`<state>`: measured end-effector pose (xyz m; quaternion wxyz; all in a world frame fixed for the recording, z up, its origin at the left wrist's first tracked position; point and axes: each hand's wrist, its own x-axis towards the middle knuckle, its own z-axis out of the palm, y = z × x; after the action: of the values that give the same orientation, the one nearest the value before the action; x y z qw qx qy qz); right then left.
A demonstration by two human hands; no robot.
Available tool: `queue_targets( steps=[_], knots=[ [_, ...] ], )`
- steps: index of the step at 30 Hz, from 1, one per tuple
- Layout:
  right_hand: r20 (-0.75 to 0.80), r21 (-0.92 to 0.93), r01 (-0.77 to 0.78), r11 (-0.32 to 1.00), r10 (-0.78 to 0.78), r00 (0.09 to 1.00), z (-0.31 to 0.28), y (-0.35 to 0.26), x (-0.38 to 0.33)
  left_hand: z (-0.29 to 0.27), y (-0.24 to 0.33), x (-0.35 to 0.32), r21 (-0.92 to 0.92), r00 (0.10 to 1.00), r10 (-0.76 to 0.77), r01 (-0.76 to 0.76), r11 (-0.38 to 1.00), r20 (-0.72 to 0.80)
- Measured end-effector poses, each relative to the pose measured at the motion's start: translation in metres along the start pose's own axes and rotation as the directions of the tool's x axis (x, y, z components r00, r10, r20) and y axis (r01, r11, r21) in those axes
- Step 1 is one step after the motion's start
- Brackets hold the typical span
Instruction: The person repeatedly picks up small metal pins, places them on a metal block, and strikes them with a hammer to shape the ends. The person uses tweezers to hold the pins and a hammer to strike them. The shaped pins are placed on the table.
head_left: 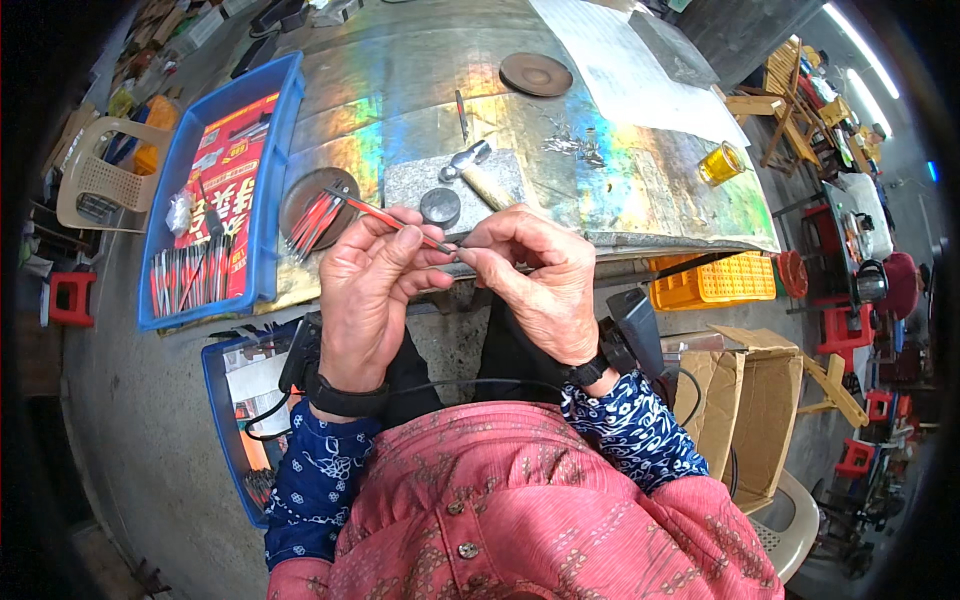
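Note:
My left hand (362, 290) is closed round a slender red-and-black tool (385, 216), pen-like in shape, slanting down to the right. At its lower end, the thumb and forefinger of my right hand (540, 280) pinch together; what sits between them is too small to make out. Beyond my hands lies a speckled stone slab (403, 183) bearing a dark round block (440, 207) and a hammer (488, 187) with a wooden handle. Several similar red-and-black tools (318, 218) rest in a brown dish (292, 200) beside my left hand.
To the left, a blue tray (270, 215) holds many more red-handled tools. Thin metal pieces (577, 145) lie scattered right of the slab. Farther off are a brown dish (536, 75) and a yellow glass (720, 163) near the table's right edge. A cardboard box (735, 400) stands at my right.

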<state>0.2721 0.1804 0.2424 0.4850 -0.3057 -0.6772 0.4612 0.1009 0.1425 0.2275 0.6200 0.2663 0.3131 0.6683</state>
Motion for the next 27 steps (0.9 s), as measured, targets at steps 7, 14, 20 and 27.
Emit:
queue_targets(
  steps=[7, 14, 20, 27],
  knots=[
    [-0.066, -0.076, 0.018, 0.997, -0.024, 0.998, 0.01, 0.006, -0.003, -0.003, 0.0, -0.006, -0.091, 1.0, -0.017, 0.019, 0.996, 0.024],
    [-0.072, -0.126, 0.029, 0.992, -0.038, 0.997, 0.012, 0.005, -0.006, -0.006, -0.002, -0.007, -0.133, 0.999, -0.02, 0.023, 0.991, 0.025],
    [-0.002, -0.123, -0.016, 0.992, 0.016, 1.0, 0.01, 0.001, -0.01, -0.009, -0.005, -0.009, -0.138, 1.0, -0.022, 0.024, 0.99, 0.02],
    [-0.063, -0.113, -0.029, 0.993, 0.022, 0.998, 0.016, 0.001, -0.012, -0.004, -0.01, -0.01, -0.051, 0.997, 0.071, -0.07, 0.996, 0.022]
  ],
)
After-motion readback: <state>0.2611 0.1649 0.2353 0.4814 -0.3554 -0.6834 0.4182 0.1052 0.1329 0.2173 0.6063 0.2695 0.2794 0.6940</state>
